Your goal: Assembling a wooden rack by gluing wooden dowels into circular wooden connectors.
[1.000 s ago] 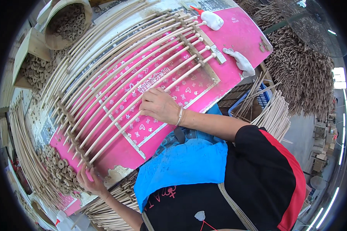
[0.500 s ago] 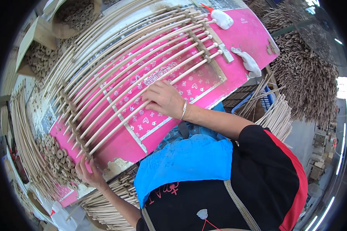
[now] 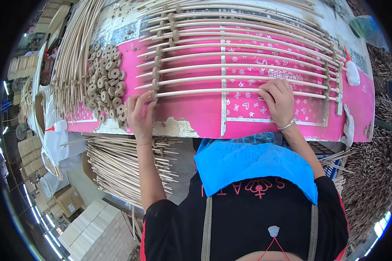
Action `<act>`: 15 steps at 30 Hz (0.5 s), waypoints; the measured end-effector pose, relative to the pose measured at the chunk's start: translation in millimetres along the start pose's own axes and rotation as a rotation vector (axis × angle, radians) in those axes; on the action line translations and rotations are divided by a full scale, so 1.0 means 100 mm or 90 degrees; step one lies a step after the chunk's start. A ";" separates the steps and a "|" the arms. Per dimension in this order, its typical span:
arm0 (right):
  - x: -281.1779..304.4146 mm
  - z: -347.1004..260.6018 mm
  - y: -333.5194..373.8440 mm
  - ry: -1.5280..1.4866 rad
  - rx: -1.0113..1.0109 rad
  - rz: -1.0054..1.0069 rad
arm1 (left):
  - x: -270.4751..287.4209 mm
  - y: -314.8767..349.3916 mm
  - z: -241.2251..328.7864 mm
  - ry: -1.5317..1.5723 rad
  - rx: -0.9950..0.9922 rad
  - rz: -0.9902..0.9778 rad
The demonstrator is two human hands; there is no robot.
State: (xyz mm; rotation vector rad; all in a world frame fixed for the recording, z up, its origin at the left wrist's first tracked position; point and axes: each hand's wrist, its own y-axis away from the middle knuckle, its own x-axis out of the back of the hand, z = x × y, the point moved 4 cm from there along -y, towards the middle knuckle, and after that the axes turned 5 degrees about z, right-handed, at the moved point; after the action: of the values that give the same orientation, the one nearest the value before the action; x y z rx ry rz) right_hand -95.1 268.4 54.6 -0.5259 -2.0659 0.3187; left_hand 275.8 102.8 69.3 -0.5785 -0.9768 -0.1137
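Pale wooden sticks point(image 3: 196, 92) lie side by side across a pink patterned board point(image 3: 183, 111), with brown wooden rings point(image 3: 156, 73) threaded near their left ends and more rings near their right ends. My left hand point(image 3: 140, 119) is at the left end of the nearest stick, its thumb and fingers closed around the ring there. Farther right, my right hand point(image 3: 281, 104) grips the same stick between thumb and curled fingers. Round knobs point(image 3: 336, 90) cap the sticks' right ends.
Loose brown rings point(image 3: 106, 82) are heaped left of the board, beside a bundle of ringed sticks point(image 3: 72, 56). A white squeeze bottle point(image 3: 352, 73) with a red tip and a white cloth point(image 3: 348, 126) lie at the right. More sticks point(image 3: 122, 167) are stacked below the table edge.
The whole view has turned, so the sticks now run nearly level across it. Both hands stay at the nearest stick, the left at its ringed left end, the right along its shaft.
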 end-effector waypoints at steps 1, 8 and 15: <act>0.00 0.00 0.00 0.015 -0.004 -0.007 | 0.00 0.01 -0.02 -0.010 -0.009 0.003; -0.01 0.03 0.00 0.031 0.001 -0.004 | -0.03 -0.01 -0.01 -0.007 -0.017 -0.007; 0.02 -0.01 -0.01 0.011 0.006 0.023 | -0.01 -0.01 0.04 -0.017 -0.040 0.003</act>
State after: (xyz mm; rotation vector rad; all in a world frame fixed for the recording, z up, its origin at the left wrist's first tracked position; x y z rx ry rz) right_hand -95.4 268.1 57.2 -0.5596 -2.0395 0.3444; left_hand 271.9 103.2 70.4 -0.6412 -0.9997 -0.1329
